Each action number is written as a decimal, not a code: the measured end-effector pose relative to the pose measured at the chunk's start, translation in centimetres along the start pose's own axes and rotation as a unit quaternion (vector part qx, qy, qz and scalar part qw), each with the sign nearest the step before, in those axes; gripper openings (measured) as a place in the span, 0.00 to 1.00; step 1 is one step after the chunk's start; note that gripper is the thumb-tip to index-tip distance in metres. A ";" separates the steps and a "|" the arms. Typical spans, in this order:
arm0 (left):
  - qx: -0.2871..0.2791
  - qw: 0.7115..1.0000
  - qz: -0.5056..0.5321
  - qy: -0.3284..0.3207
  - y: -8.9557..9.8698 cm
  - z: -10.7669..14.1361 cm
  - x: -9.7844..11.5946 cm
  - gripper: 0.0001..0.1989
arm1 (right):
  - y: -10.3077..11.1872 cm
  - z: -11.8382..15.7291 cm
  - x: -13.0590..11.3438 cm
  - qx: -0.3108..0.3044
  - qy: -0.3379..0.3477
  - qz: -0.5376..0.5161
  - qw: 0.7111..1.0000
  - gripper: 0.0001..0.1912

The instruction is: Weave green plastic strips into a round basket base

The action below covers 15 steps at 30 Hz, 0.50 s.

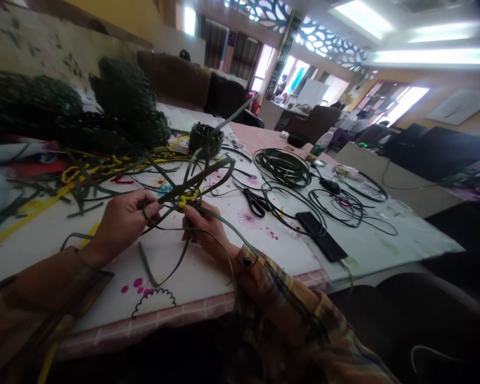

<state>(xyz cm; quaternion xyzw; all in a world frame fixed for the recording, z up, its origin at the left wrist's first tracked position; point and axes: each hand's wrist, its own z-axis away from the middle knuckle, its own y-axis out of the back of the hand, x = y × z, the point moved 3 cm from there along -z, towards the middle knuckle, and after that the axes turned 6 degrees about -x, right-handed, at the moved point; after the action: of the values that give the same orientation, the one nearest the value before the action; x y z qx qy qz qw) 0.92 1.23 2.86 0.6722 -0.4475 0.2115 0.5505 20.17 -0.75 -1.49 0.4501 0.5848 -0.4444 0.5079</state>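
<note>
Green strips (pixel 200 177) pinched in L hand (pixel 122 224) & R hand (pixel 208 230), R beside yellow cord (pixel 189 197), above worktop (pixel 104 298). Best technique, prob.: R steady at crossing, L tensioning gently, w/o twists. Long axis slants near-L to far-R, tip up & away; scissors (pixel 248 196) lie to R.

Ceiling lights (pixel 432 56) and windows (pixel 400 104) glare; the foreground is dim, edges blurred.

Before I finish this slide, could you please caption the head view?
Left hand and right hand hold green strips above a cluttered table.
</note>
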 end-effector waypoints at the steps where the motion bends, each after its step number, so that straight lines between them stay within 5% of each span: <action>1: -0.005 0.999 0.026 0.025 -0.1 0.0 0.0 0.12 | 0.0 0.0 0.1 0.000 0.006 0.001 1.000 0.22; 5: 0.011 0.995 0.012 0.097 -0.2 0.2 1.1 0.14 | 0.0 -0.1 0.0 0.005 0.025 0.002 1.000 0.22; 10: 0.027 0.994 -0.084 0.059 0.3 0.3 2.1 0.15 | -0.4 0.2 -0.6 -0.016 0.013 -0.018 1.000 0.22; 15: 0.009 0.995 -0.068 0.069 0.4 0.0 1.1 0.17 | -0.3 0.0 -0.2 -0.064 0.018 -0.062 0.996 0.24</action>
<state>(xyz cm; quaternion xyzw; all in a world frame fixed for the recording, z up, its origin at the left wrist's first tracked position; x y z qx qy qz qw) 1.18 0.84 3.94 0.6898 -0.3597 0.2228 0.5875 19.93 -0.86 -1.27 0.3875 0.6481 -0.4284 0.4962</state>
